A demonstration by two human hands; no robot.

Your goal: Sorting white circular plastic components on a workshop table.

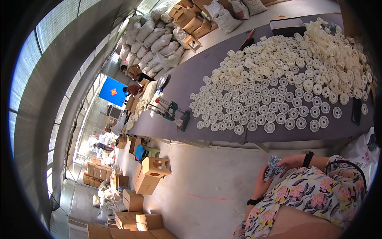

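Low in front of my body, at the lower right, my left hand (261, 184) and my right hand (291, 160) close together around a small bunch of glossy grey-white pieces (273, 167). Fingers of both hands curl against the bunch, and its exact kind is too small to make out. Each wrist wears a dark band. Beyond my hands, the dark grey table (223, 137) carries a broad spread of round white wheel-like plastic pieces (280, 118). Nearest the edge they lie flat in a single layer; farther back, cream-coloured ones (318, 47) are heaped up.
A green and red hand press (171, 111) stands at the table's left end. A dark box (287, 27) and a dark flat object (356, 111) lie on it. Leftward are a tan stool (156, 167), cardboard boxes (133, 200), stacked sacks (153, 38) and people (133, 89).
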